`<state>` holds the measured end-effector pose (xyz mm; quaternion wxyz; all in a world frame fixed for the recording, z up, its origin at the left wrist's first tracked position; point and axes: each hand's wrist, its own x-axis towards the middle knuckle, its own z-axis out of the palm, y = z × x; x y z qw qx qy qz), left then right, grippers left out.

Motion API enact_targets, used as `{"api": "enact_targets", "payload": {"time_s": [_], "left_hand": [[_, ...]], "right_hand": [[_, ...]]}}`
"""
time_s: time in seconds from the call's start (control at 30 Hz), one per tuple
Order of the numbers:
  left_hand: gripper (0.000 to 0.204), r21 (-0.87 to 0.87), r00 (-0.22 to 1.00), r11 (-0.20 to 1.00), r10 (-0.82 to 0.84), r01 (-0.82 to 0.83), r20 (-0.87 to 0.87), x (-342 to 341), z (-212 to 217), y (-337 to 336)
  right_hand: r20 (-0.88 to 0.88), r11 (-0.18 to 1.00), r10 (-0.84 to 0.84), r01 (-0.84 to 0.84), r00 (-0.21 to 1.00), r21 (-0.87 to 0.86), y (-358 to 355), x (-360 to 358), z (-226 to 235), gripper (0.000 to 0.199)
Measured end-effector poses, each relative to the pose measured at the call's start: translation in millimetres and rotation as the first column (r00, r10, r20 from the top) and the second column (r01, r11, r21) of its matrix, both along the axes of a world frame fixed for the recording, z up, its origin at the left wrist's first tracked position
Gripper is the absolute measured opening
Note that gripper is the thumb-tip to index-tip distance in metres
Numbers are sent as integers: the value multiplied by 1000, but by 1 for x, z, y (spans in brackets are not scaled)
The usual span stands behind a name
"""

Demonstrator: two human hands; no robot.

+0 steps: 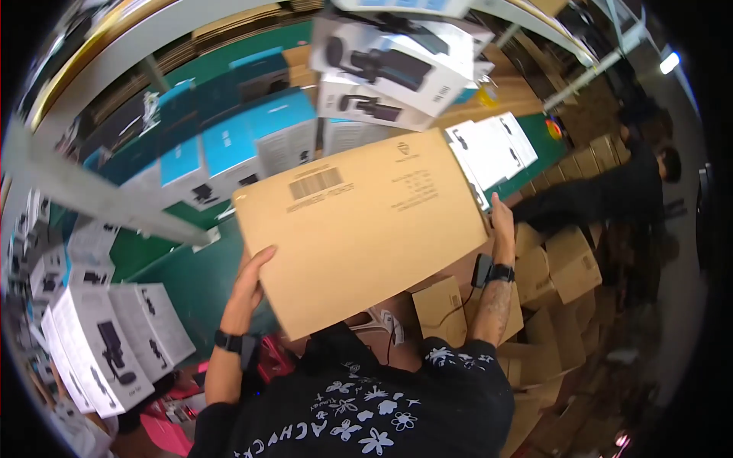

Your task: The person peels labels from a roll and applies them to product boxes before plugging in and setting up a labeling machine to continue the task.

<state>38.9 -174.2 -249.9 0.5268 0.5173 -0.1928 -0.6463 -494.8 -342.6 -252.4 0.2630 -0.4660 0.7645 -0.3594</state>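
A large brown cardboard box (359,244) is held up in front of my body, tilted, with a barcode label and printed marks on the face toward me. My left hand (250,276) grips its left end, thumb on the printed face and fingers hidden behind. At the right end, my right hand (500,221) presses against the side with its thumb up by the edge. Just beyond the box lie white product boxes (492,153) on the green tabletop (164,263). A black band with a small device sits on each wrist.
White and blue product boxes (229,145) line the bench behind, and more are stacked high (382,69) at the back. A white metal post (114,187) crosses the left side. Open cartons (561,336) pile up at right, near a person in dark clothes (611,191).
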Motion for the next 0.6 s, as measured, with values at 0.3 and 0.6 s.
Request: {"api": "enact_targets", "payload": {"time_s": [0.3, 0.6], "left_hand": [[57, 53, 1000, 999, -2, 1, 23, -41, 10, -20], [101, -145, 930, 919, -365, 366, 41, -171, -8, -116]], "right_hand": [[755, 967, -183, -24, 630, 255, 57, -30, -140, 54], [819, 985, -50, 164, 572, -54, 52, 8, -79, 52]]}}
